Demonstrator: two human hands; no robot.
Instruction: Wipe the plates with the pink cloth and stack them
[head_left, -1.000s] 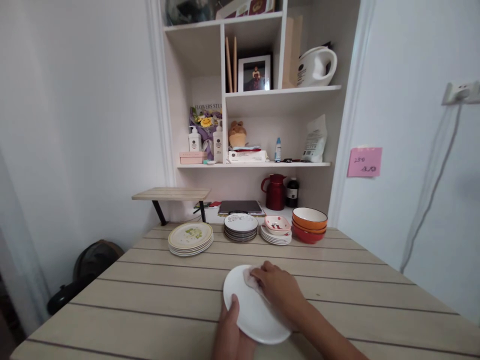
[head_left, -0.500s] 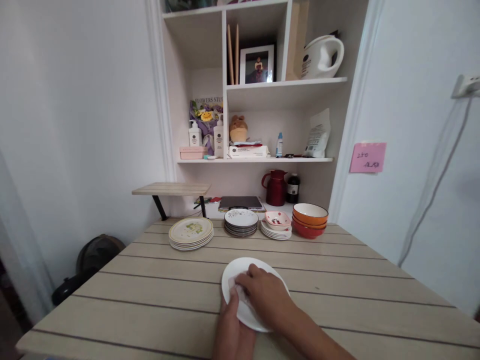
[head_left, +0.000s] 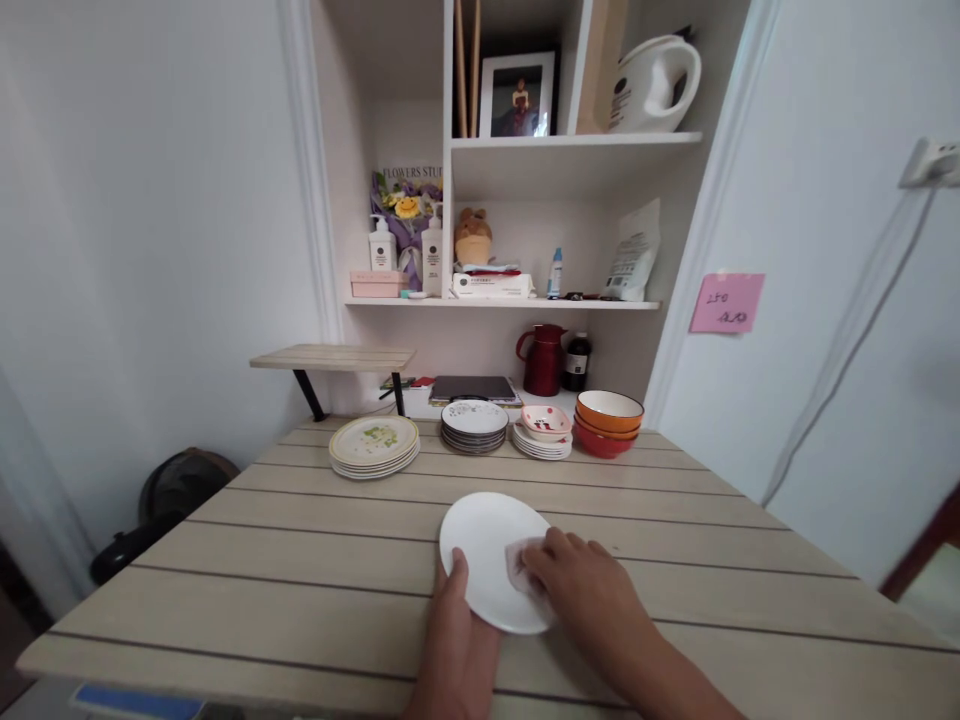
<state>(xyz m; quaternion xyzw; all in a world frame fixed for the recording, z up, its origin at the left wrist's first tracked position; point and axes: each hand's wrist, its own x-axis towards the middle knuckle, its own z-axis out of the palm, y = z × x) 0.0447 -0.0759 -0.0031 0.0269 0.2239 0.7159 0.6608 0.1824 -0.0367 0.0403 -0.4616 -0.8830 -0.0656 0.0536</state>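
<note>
White plate (head_left: 476, 545): near middle, over the table (head_left: 300, 590) — wiping looks under way; how much is done or left, unclear.
Pale cloth (head_left: 514, 566): on the plate's right half.
Right hand (head_left: 585, 590): fingers bunched, pinching the cloth.
Left hand (head_left: 459, 640): gripping the near-left rim, thumb on top — fingers below mostly hidden.
Far side: patterned plates (head_left: 374, 443) left, orange bowls (head_left: 609, 420) right.

I've got whitish walls (head_left: 150, 220) left and right of a white built-in shelving unit (head_left: 540, 155), soft, flat light across the lot. Wooden table (head_left: 300, 560) with dark plank gaps runs up to it, small riser shelf (head_left: 334, 357) on black legs (head_left: 308, 394) at its far left corner. Right wall carries a pink note (head_left: 727, 303) and a socket (head_left: 932, 165) with a grey cord (head_left: 876, 318) hanging down.
</note>
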